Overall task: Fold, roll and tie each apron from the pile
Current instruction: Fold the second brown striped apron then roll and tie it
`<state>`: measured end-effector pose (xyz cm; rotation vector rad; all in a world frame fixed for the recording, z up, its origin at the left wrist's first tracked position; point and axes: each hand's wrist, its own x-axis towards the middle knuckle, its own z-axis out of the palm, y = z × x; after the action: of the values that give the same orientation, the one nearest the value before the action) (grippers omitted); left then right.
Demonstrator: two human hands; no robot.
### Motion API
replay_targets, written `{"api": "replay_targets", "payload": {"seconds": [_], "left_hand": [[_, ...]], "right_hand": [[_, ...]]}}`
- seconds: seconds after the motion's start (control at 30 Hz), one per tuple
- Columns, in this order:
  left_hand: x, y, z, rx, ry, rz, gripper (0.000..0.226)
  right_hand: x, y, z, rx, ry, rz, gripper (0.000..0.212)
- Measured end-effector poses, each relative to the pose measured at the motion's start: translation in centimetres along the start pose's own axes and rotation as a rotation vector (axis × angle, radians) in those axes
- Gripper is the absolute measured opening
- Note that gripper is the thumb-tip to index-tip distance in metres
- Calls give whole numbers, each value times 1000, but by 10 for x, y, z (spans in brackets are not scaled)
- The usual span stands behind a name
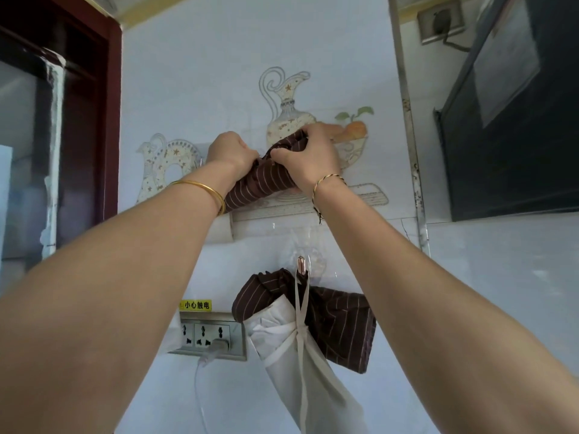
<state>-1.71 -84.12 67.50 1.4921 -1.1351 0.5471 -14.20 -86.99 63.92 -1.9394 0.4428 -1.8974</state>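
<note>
While both arms reached up, left hand (231,151) pinched end of rolled striped apron (263,180), right hand (308,158) fingers curled over its top, against wall tiles (194,73).

Both hands, left hand (232,151) and right hand (308,155), grip a rolled striped apron (260,183).

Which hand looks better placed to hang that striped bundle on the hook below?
Probably the right hand. It wraps over the upper end of the rolled striped apron and sits almost straight above the hook. The left hand pinches only the bundle's left side, farther from the hook.
</note>
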Motion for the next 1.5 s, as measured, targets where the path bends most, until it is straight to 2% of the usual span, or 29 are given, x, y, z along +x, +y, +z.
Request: {"api": "replay_targets", "payload": {"seconds": [0.07, 0.13, 0.2, 0.33, 0.5, 0.57, 0.67, 0.73, 0.83, 0.9, 0.97, 1.1, 1.23, 1.4, 1.5], "left_hand": [[3, -2, 2, -26, 33, 12, 12], [4, -6, 2, -61, 39, 35, 19], [4, -10, 1, -92, -10, 54, 21], [-1, -15, 0, -129, -78, 53, 9], [-12, -15, 5, -75, -124, 57, 21], [-13, -18, 8, -77, -92, 34, 11], [-20, -22, 9, -82, -73, -17, 24], [-27, -23, 5, -89, -37, -12, 31], [-40, -28, -6, -59, 62, -6, 37], [-50, -33, -15, -51, 98, -18, 35], [-63, -39, -27, -73, 92, -30, 31], [-99, -63, -56, -70, 27, -62, 28], [-161, -121, -107, 14, 23, -212, 24], [-295, -231, -216, 185, 18, -562, 19], [-407, -269, -300, 434, 5, -797, 23]], "right_hand": [[1, 2, 1, -14, 10, -9, 27], [0, 3, 1, -32, 17, -18, 28], [-1, 3, 1, -46, 17, -14, 29], [-6, 5, 1, -58, 10, 17, 29], [-17, 9, 2, -63, 6, 59, 31], [-22, 8, 3, -87, -1, 89, 40], [-27, 9, 2, -176, -29, 125, 54], [-34, 8, 0, -351, -29, 132, 55], [-54, -1, -3, -628, 80, 61, 53], [-70, -7, -3, -659, 162, -34, 46], [-85, -16, 0, -614, 147, -110, 41], [-125, -33, 27, -464, 2, -198, 38], [-192, -46, 84, -280, -250, -202, 35], [-337, -76, 174, -129, -721, -133, 36], [-450, -110, 214, -74, -1064, -113, 40]]}}
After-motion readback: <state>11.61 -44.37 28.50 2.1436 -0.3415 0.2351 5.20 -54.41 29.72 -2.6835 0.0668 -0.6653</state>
